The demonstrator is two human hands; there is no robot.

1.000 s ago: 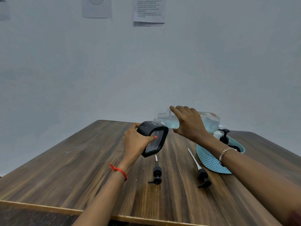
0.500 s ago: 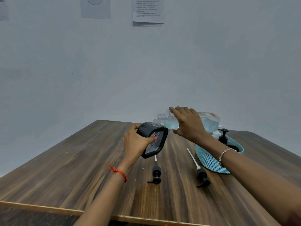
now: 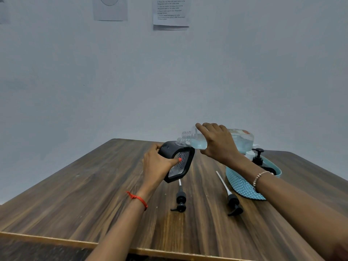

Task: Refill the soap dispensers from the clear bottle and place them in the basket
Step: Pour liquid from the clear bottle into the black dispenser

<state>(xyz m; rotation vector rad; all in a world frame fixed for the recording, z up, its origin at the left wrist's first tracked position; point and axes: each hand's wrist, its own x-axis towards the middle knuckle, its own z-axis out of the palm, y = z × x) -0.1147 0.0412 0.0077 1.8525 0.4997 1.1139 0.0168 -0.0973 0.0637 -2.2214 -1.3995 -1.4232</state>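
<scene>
Above the worktop [image 3: 113, 185]: clear bottle [image 3: 243, 140] in right hand [image 3: 218, 144] tipped nearer dispenser [image 3: 177, 161], gripped by left hand [image 3: 158, 164]; pouring imminent.

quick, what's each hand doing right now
Left hand: closed around the tilted black soap dispenser.
Right hand: gripping the tipped clear bottle.

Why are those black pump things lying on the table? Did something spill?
No spill shows. The two pump tops lie loose on the table because the dispensers are open for filling. The left hand tilts a black dispenser toward the clear bottle, held by the right hand.
</scene>
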